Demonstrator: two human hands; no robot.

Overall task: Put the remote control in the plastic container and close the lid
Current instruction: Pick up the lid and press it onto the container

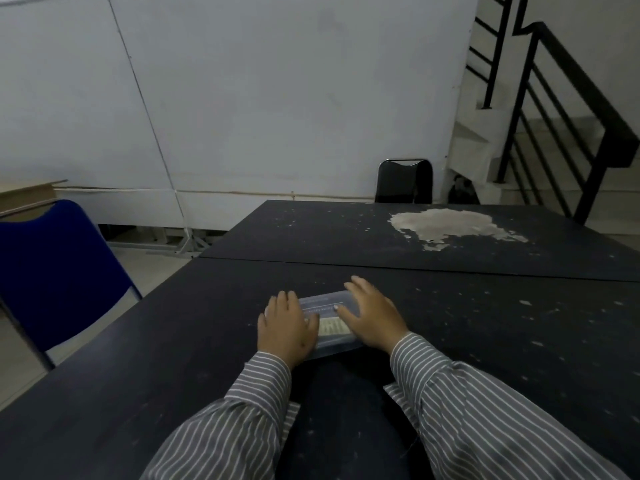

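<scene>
A clear rectangular plastic container (327,315) lies flat on the dark table (173,341), its lid on top. Through the lid I see a dark shape with rows of small markings and a pale label; whether that shape is the remote control I cannot tell for sure. My left hand (285,327) rests palm down on the container's left side, fingers spread. On the right side lies my right hand (372,315), also palm down, fingers extended over the lid. Both hands press flat on the lid rather than gripping it.
A blue chair (59,271) stands at the table's left edge. A black chair (404,181) sits beyond the far edge. A pale worn patch (450,223) marks the far tabletop. A black stair railing (568,109) rises at the right.
</scene>
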